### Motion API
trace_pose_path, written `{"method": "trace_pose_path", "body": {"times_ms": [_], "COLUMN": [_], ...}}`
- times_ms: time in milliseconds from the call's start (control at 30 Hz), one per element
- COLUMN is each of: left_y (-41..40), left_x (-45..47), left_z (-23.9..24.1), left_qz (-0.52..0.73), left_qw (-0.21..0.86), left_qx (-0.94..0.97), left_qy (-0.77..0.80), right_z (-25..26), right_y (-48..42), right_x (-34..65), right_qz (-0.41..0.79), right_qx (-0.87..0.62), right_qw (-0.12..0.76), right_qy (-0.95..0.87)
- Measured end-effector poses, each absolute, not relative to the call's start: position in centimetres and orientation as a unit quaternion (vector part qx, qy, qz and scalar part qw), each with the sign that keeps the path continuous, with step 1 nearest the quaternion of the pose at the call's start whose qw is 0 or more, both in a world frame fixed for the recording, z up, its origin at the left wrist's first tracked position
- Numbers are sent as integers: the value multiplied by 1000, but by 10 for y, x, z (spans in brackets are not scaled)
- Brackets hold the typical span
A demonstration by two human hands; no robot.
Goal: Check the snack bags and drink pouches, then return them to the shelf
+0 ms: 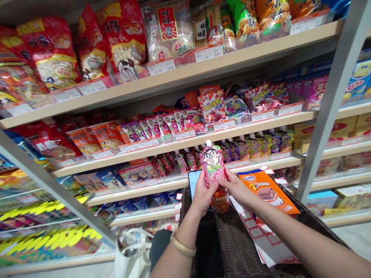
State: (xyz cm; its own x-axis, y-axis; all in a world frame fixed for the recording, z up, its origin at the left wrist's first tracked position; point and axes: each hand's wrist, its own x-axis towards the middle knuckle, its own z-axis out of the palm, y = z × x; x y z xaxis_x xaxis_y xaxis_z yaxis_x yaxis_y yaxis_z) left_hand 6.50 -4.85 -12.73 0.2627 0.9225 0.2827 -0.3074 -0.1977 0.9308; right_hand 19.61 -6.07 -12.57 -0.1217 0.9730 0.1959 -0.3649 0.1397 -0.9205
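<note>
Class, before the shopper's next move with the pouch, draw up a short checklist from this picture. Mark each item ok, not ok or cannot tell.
1. Pouch held: ok, left grip and right grip are both on its lower part.
2. Cap on: ok, it sits on the spout, pointing up.
3. Front towards the wearer: ok, the cartoon face shows.
4. One grip free: not ok, both are on the pouch.
5. Basket close by: ok, its dark weave shows just below the grips.
6. Date checked: cannot tell, no date is readable here.
</note>
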Motion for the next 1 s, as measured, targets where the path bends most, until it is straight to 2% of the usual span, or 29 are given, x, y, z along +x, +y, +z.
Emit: {"method": "trace_pose_path", "body": {"times_ms": [1000], "left_y": [-51], "left_x": [66], "left_z": [-128], "left_qz": [546], "left_qw": [572], "left_qx": [552], "left_qy": [266], "right_z": [-132], "right_y": [-62], "right_x": [198], "right_qz": [495], "right_qx": [-343], "right_qw": [582], "right_qy": [-546]}}
